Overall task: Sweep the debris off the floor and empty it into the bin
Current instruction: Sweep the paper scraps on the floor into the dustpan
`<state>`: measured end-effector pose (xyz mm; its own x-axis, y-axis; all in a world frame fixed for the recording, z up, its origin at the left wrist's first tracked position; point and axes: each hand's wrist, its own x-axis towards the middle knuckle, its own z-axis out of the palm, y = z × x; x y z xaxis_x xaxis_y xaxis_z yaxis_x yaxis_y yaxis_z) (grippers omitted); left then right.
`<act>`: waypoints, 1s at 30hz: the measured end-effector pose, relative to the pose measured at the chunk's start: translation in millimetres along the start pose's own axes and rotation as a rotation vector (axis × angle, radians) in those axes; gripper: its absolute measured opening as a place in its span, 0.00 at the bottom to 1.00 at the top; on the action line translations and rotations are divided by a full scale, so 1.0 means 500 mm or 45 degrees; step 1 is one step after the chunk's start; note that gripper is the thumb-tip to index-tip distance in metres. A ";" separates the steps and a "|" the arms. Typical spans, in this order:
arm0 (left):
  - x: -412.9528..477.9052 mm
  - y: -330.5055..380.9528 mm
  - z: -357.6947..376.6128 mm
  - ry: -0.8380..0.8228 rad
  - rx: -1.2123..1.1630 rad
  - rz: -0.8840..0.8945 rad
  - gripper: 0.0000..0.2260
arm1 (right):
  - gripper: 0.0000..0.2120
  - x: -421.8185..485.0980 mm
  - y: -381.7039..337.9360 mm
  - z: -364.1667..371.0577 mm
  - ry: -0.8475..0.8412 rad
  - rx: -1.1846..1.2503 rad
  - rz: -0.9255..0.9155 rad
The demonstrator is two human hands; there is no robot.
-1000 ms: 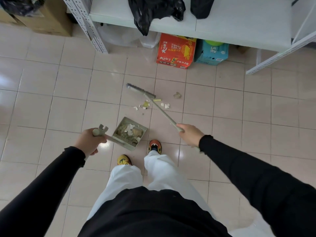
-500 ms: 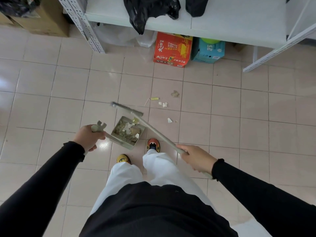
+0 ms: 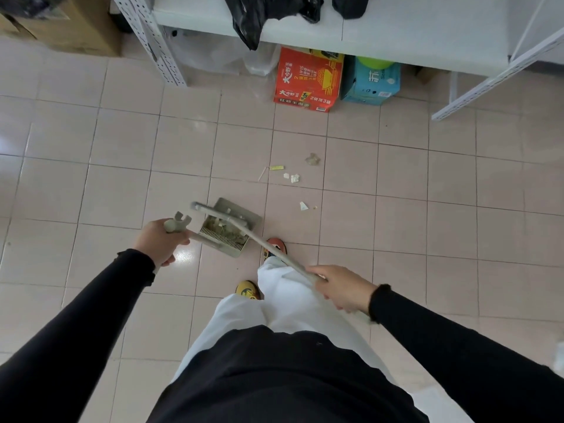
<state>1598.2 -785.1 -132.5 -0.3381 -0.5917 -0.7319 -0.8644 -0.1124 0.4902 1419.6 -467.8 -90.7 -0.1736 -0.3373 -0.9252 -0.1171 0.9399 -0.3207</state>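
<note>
View from a person's head, looking down at a tiled floor. The sweeping step is underway, approx. mid-task.

L hand is gripping the pan by its long handle, fingers curled tight round it. The pan is sitting on the floor just ahead of the shoes, w/ a heap of scraps inside. R hand is holding the broom by the shaft, fingers wrapped round it. The broom head is lying across the pan mouth; can't tell if it is touching.

Uncollected debris is lying further out: white bits, a yellow strip, a crumpled wad & one white chip nearer the pan.

Next move, prob.: R hand is going to need to reach the broom out past the wad & drag back toward the pan. L hand should be pressing the pan lip flat so small bits aren't slipping under. The bin isn't in view, so emptying is looking some way off.

Around: a red box & a blue box are sitting under a white shelf, beyond the debris. An overlong stroke is risking knocking them or flicking bits underneath. A black bag is hanging off the shelf edge, a shelf leg is standing at left & a brown carton is sitting top left. The person's own feet are crowding the pan.
</note>
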 end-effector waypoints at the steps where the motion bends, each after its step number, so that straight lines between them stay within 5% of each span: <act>1: -0.004 -0.010 -0.002 -0.003 0.005 0.003 0.02 | 0.25 -0.022 0.009 0.006 0.010 0.014 0.004; 8: -0.029 -0.072 -0.005 -0.016 0.023 -0.009 0.07 | 0.22 0.070 -0.050 0.059 0.271 -0.187 -0.104; 14: -0.044 -0.105 -0.005 -0.008 0.026 0.001 0.06 | 0.19 0.152 -0.079 0.143 0.119 -0.236 -0.027; 30: -0.080 -0.144 0.030 0.005 0.039 0.071 0.08 | 0.23 -0.064 0.131 0.130 0.237 0.484 -0.073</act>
<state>1668.4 -741.1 -145.5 -0.3845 -0.5994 -0.7020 -0.8552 -0.0550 0.5154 1480.8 -392.2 -95.3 -0.3547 -0.3608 -0.8625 0.2311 0.8601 -0.4548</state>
